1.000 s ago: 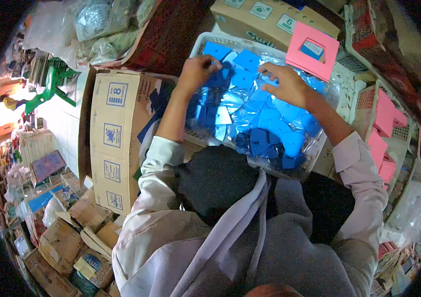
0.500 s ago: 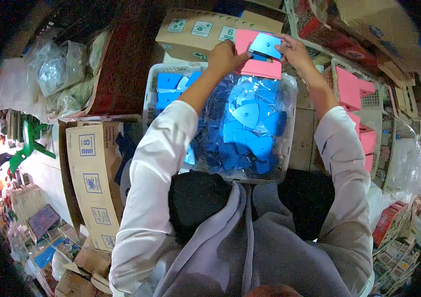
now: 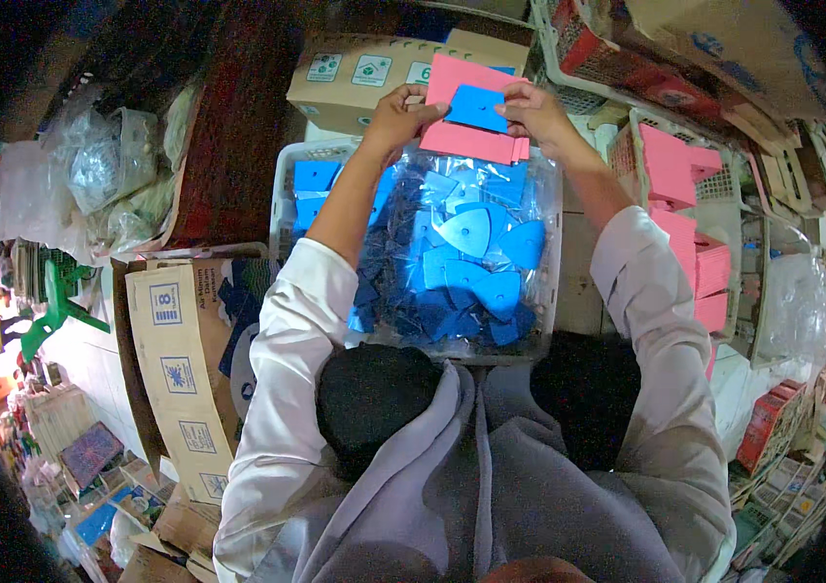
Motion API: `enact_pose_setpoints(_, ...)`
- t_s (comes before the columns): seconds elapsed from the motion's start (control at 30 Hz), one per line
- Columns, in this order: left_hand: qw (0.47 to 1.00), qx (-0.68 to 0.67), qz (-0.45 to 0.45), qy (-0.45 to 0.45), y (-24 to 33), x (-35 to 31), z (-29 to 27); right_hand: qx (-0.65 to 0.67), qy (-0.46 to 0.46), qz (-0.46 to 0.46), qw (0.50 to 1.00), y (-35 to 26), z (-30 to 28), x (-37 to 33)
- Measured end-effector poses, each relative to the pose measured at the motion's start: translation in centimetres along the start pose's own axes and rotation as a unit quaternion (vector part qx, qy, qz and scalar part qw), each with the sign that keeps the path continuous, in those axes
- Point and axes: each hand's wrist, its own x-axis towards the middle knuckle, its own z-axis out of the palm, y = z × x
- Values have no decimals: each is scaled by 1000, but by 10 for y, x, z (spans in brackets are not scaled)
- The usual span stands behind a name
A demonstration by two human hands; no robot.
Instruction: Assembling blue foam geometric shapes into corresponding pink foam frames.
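My left hand [image 3: 401, 117] pinches the left edge of a pink foam-like board [image 3: 469, 143] above the far end of a crate. A flat blue trapezoid piece [image 3: 478, 108] with a small dot in its middle lies flat against the board. My right hand [image 3: 539, 119] is closed on the right side of the blue piece, thumb near its lower corner. Whether the piece sits in the board's cut-out or on top of it, I cannot tell. Below, the translucent crate [image 3: 553, 282] holds many blue pieces [image 3: 463, 231], some rounded triangles, among clear plastic bags.
A cardboard box [image 3: 335, 97] lies beyond the crate, and a tall one [image 3: 180, 369] stands at the left. To the right, another basket [image 3: 741, 223] holds stacks of pink pieces [image 3: 673, 170]. Clear plastic bags [image 3: 107, 160] are heaped at the far left.
The blue piece, tilted and raised off the pink board before, now lies flat against it. Both hands and the board have shifted left in the view.
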Motion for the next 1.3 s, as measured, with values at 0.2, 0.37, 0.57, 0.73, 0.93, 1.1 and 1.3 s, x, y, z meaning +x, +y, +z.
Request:
enact_pose_setpoints(0.2,997,-61,26,-28,-7,-23,16,-180,137,-159,961,-17,8,-48)
enact_pose_setpoints(0.37,993,-52,24,-102,8,-46,61,129,51,-45,989,-11,-29,-110)
enact_pose_setpoints(0.57,964,40,-35,-262,18,-84,116,78,268,65,958,-8,-85,-274)
enact_pose_setpoints(0.73,972,109,2,-210,12,-79,96,136,518,0,845,43,-167,-463)
enact_pose_setpoints(0.93,973,136,11,-189,11,-63,78,162,671,70,721,175,-227,-600)
enact_pose_setpoints(1.1,980,186,27,-68,10,-59,28,227,650,186,701,225,-248,-553)
enact_pose_setpoints(1.3,946,296,129,19,-26,0,1,179,538,213,796,308,-311,-631)
